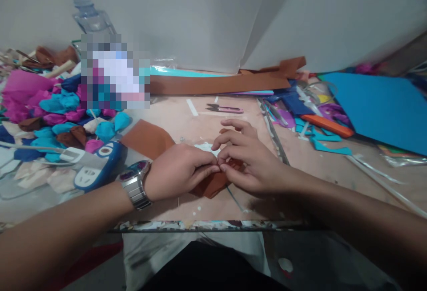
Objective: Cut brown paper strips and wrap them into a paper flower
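My left hand (178, 171), with a metal wristwatch (136, 183) on its wrist, and my right hand (248, 162) meet at the middle of the table. Both pinch a folded piece of brown felt (210, 184) that lies partly under them. A small white scrap (206, 147) shows just behind the fingertips. My right hand's outer fingers are stretched forward while thumb and forefinger pinch. A flat brown felt sheet (147, 139) lies just left of my left hand.
A heap of pink, teal, blue and brown felt pieces (50, 108) fills the left. A blue glue gun (95, 166) lies near my left wrist. Thread snips (224, 108) lie behind my hands. Long brown strips (216, 82), a blue sheet (383, 108) and scraps sit at right.
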### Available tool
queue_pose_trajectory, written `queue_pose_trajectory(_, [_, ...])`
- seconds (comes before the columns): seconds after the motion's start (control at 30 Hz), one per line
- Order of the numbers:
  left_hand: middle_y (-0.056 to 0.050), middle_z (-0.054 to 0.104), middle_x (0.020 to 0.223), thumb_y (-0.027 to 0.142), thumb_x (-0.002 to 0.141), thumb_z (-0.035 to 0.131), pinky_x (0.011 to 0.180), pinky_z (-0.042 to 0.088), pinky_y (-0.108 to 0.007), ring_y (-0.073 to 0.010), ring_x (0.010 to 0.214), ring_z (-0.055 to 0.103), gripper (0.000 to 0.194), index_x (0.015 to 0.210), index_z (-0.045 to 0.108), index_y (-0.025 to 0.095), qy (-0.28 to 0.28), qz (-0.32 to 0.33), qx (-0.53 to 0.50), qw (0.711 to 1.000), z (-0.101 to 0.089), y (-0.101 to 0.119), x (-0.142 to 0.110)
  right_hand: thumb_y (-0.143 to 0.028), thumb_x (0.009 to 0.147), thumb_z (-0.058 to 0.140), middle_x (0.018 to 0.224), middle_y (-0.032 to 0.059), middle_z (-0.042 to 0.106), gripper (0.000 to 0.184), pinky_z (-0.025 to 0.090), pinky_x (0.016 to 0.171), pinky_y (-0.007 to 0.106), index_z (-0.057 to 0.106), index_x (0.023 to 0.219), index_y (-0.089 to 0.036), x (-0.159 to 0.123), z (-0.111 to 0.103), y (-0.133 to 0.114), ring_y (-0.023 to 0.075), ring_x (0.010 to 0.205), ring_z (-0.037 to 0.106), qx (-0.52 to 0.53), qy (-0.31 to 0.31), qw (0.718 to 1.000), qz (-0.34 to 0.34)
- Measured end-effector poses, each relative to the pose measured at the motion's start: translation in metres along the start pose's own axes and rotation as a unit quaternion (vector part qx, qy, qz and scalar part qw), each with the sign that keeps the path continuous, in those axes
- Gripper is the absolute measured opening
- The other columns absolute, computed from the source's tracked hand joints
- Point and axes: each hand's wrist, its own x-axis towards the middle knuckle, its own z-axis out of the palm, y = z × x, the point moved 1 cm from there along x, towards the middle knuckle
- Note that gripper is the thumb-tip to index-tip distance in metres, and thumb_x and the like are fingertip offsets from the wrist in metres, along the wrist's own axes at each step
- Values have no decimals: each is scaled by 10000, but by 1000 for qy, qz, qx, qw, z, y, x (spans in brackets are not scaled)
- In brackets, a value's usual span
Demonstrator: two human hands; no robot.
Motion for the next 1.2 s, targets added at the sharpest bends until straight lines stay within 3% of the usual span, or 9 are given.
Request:
queue_pose_trajectory(0.33, [-5,689,680,277,1022,539,610,337,-256,-110,576,559,280,834,714,167,-8,-31,10,999,-4,3,0,-140,854,673,1090,64,722,107,345,1165,639,676,888,-242,-1,-1,0,371,1394,461,0,9,1000,15])
queue_pose_trajectory(0.57, [4,665,655,271,983,552,598,358,-248,-111,574,542,264,785,696,171,-29,-60,-55,996,-5,3,-2,-132,841,668,1085,53,731,116,370,1145,625,640,858,-243,-1,1,2,362,1373,476,2,8,1000,20])
queue_pose_trajectory(0.77, [14,681,696,179,894,555,611,380,-239,-111,601,551,181,826,722,170,-19,-88,-96,991,-9,0,-2,-118,820,658,1036,55,728,134,376,1160,613,629,845,-246,1,-3,0,340,1264,550,7,29,999,29])
queue_pose_trajectory(1.03, [0,681,695,129,813,518,593,370,-253,-131,627,566,238,829,754,151,-36,-123,-100,987,-13,-2,0,-114,807,663,1020,51,735,138,388,1140,607,623,834,-243,1,-2,1,345,1248,544,4,33,999,35])
queue_pose_trajectory(1.2, [10,650,691,203,879,574,594,365,-258,-128,628,540,155,817,709,161,-52,-116,-121,984,-13,-3,0,-106,818,667,1025,57,736,139,408,1117,595,632,846,-238,1,-2,1,340,1241,541,13,34,999,34])
